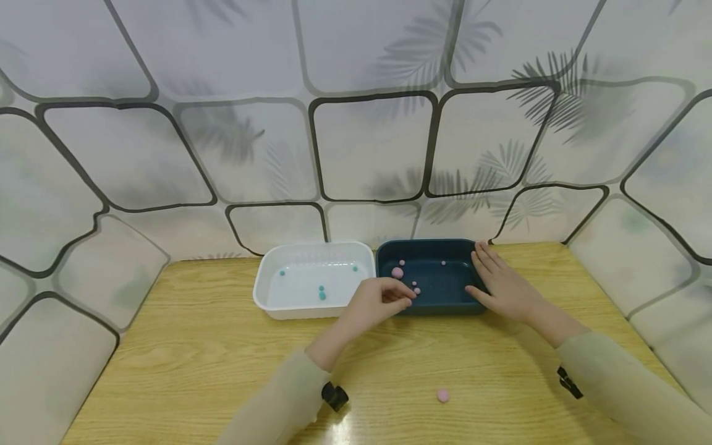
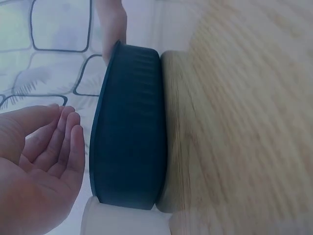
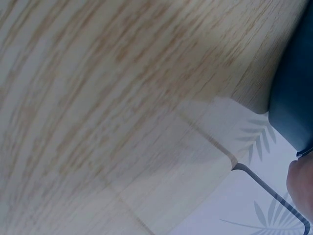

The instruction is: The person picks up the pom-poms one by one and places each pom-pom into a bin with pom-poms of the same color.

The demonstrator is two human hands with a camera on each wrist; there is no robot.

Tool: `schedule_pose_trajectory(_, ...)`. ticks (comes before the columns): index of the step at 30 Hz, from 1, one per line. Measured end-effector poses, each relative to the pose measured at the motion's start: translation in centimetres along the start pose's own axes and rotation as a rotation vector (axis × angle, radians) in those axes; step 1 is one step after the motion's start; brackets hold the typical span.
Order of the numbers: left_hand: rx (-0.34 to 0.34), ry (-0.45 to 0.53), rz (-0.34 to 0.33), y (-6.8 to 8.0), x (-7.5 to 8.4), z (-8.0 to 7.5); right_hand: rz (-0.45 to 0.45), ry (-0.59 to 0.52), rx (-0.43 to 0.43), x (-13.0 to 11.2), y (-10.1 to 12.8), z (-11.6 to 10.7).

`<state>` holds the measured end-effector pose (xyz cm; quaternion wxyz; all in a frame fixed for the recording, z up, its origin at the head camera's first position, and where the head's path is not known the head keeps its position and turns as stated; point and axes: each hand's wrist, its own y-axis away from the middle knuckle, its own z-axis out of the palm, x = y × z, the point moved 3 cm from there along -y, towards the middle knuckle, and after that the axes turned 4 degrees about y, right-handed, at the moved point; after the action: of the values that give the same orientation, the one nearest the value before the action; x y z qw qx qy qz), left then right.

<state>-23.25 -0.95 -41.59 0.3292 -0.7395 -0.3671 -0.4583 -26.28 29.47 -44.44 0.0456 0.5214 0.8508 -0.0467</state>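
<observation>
1. Head view: your left hand (image 1: 384, 300) hovers over the near left corner of the dark blue tray (image 1: 439, 296), fingers loosely curled with the tips drawn together; whether they pinch anything you cannot tell from here. Your right hand (image 1: 503, 285) lies flat along the tray's right rim, fingers straight, holding nothing. Several pink balls (image 1: 397, 272) sit inside the blue tray, the largest near its far left corner. Touching it on the left stands a white tray (image 1: 267, 296) with a few teal balls (image 1: 322, 295). One pink ball (image 1: 442, 395) lies alone on the wooden table (image 1: 183, 346), near you and well apart from both trays.

2. Left wrist view: your left hand (image 2: 41, 166) shows its palm, fingers relaxed and together, nothing held, just beside the blue tray's outer wall (image 2: 129, 132). The white tray's edge (image 2: 122, 220) shows beside it.

3. Right wrist view: mostly table grain (image 3: 98, 98); the blue tray's corner (image 3: 293, 98) sits at the right edge, with a bit of your right hand (image 3: 301, 183) close by it.
</observation>
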Motion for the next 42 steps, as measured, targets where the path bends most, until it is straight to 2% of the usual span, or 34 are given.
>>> schedule_pose_trajectory(10, -0.078, 0.02, -0.017, 1.4, 0.3, 1.4, 0.011, 0.006, -0.017, -0.3, 0.0, -0.3)
schedule_pose_trajectory(17, -0.087, -0.007, -0.01, 1.8, -0.6, 2.4, 0.016, 0.006, -0.021, -0.4, -0.1, -0.3)
schedule_pose_trajectory(29, -0.152, 0.001, -0.061, 2.4, -1.7, 4.2, 0.02, -0.011, -0.025, -0.3, 0.0, -0.3)
schedule_pose_trajectory(42, -0.281, -0.008, -0.108, 3.0, -2.3, 6.4, 0.006, 0.028, 0.003, -0.3, -0.1, -0.2)
